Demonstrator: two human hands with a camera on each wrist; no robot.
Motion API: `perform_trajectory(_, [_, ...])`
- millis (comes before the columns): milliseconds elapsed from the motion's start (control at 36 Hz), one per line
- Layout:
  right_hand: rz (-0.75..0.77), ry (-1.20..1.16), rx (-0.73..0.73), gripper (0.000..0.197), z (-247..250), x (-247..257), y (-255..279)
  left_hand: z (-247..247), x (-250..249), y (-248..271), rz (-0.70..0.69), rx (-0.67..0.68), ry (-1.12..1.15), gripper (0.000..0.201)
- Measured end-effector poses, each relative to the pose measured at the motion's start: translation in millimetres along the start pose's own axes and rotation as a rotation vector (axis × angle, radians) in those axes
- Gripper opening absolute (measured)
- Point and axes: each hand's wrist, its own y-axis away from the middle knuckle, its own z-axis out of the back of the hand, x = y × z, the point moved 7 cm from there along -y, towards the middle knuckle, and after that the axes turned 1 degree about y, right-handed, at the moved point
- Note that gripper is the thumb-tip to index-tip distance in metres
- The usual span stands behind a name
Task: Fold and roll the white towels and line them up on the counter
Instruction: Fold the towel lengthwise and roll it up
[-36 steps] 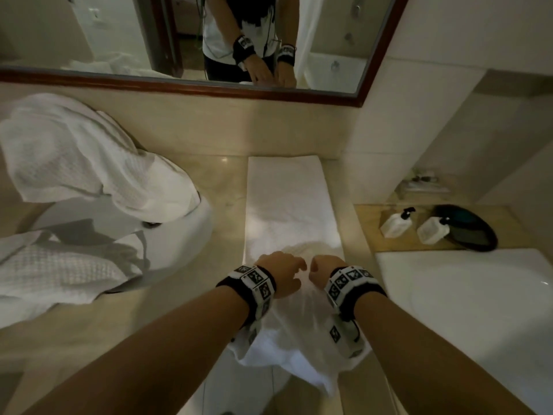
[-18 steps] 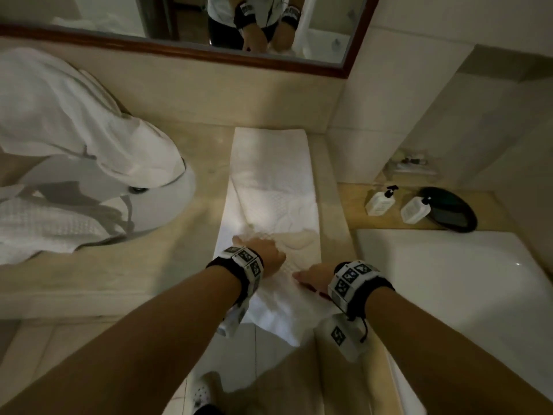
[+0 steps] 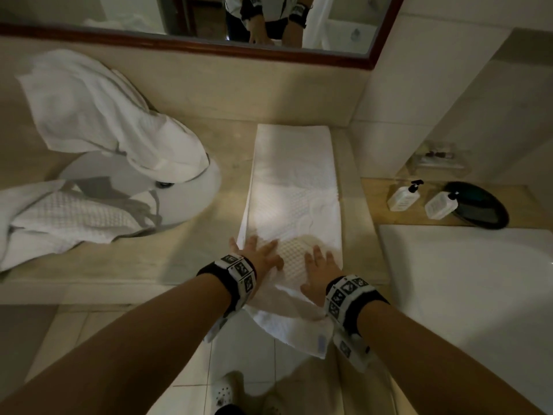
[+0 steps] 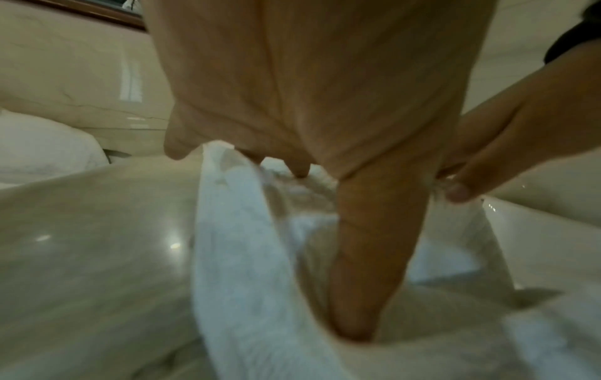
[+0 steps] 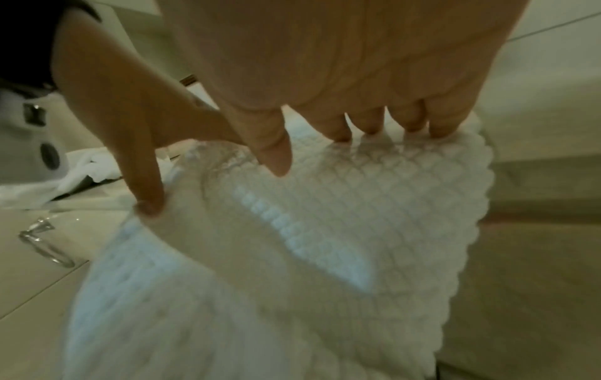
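Left hand, right hand, flat on folded towel, counter

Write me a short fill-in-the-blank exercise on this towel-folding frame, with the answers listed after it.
1. Both hands press flat on the long folded towel, whose near end hangs over the ____ of the counter.
2. The left hand and right hand both have their fingers ____.
3. Loose white towels are heaped over the ____ on the left.
4. Two white pump bottles stand beside a ____ tray.

Answers: edge; spread; sink; black
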Motion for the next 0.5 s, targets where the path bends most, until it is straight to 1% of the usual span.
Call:
perform_trajectory(83, [-0.011,-0.014,0.005,0.08,6.5,1.4,-4.4,0.0,9.9,0.5,-0.018,-0.06,-0.027,0.091])
perform_trajectory(194, [-0.025,-0.072,0.02,0.078,22.9,-2.0,-20.9,-3.3,25.2,-10.5,-0.039,-0.078,-0.064,0.105])
perform_trajectory(222, [-0.023,-0.072,0.023,0.078,27.1,-3.3,-26.4,-1.7,28.3,-14.6,-0.036,-0.08,-0.056,0.103])
perform_trajectory(333, [-0.003,-0.07,0.014,0.083,46.5,-7.4,-46.5,14.9,38.4,-33.8,-0.028,-0.079,0.035,0.083])
perform_trajectory(444, [0.008,-0.033,-0.025,0.091,64.6,-14.3,-71.0,32.8,50.5,-53.7,-0.027,-0.044,0.056,0.079])
perform_trajectory(500, [0.004,-0.023,-0.038,0.095,74.3,-17.9,-82.4,41.8,58.3,-64.7,-0.029,-0.06,0.053,0.078])
